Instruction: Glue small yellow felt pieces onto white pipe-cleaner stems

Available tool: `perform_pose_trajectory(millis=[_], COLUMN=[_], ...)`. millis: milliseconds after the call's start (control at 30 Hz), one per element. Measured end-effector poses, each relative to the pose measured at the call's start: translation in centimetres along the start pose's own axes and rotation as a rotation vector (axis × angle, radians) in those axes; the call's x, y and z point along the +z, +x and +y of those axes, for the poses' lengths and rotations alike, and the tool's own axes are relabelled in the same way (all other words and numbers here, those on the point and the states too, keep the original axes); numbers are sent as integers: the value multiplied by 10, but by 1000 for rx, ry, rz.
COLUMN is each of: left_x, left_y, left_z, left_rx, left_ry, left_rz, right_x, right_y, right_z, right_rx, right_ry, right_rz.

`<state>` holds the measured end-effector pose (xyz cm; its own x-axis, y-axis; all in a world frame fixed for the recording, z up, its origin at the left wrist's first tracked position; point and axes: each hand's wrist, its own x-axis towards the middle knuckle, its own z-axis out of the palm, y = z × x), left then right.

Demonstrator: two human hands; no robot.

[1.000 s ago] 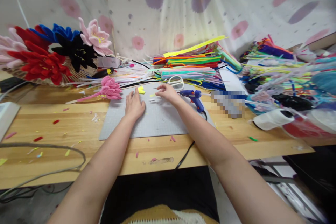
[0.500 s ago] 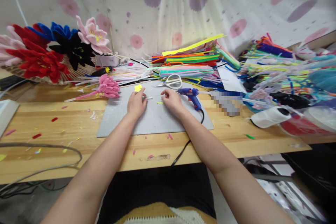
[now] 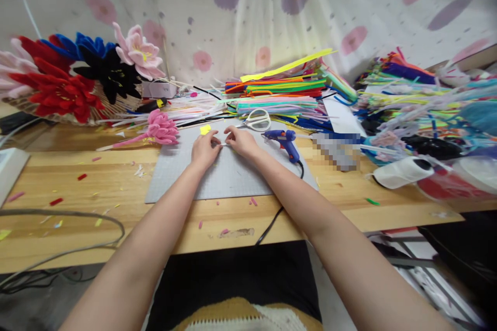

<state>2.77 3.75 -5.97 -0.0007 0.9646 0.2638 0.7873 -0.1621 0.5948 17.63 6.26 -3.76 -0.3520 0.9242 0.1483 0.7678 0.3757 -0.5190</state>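
Observation:
My left hand (image 3: 205,152) is pinched around one end of a short, thin white piece (image 3: 224,145), which looks like a bit of stem or pipe cleaner. My right hand (image 3: 241,140) is close beside it, fingertips closed at the other end of the white piece. Whether something else is between the right fingers is too small to tell. Both hands are over a grey cutting mat (image 3: 217,183). A yellow piece (image 3: 205,129) lies just beyond my left hand. White-handled scissors (image 3: 259,123) rest behind my right hand, their blades partly hidden.
A blue glue gun (image 3: 285,140) lies right of my hands, its black cord (image 3: 272,225) running over the front edge. Pipe cleaner bundles (image 3: 275,88) line the back. A pink flower (image 3: 161,128) lies left; finished flowers (image 3: 66,90) stand farther left. A white roll (image 3: 404,171) lies right.
My right hand has moved left, closing the gap to my left hand and the white piece. A small yellow strip on the mat is now hidden by it.

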Motion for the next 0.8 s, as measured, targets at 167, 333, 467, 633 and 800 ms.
perform_pose_trajectory(millis=[167,333,467,633,800], left_x=[1,1,1,0,-4], left_y=[0,-3,-4,-3,-7], left_z=[0,0,0,1,6], left_rx=[-5,29,11,-50,99], left_ry=[-1,-8,-3,21,28], left_rz=[23,44,62,95,217], right_x=[2,4,-7,-30,-26], right_y=[1,2,1,-8,-19], right_z=[-3,-2,-2,-1,5], right_rx=[-22,-24,-9,-24,-63], right_ry=[-58,-88,-92,43,192], right_rz=[-2,3,53,120,90])
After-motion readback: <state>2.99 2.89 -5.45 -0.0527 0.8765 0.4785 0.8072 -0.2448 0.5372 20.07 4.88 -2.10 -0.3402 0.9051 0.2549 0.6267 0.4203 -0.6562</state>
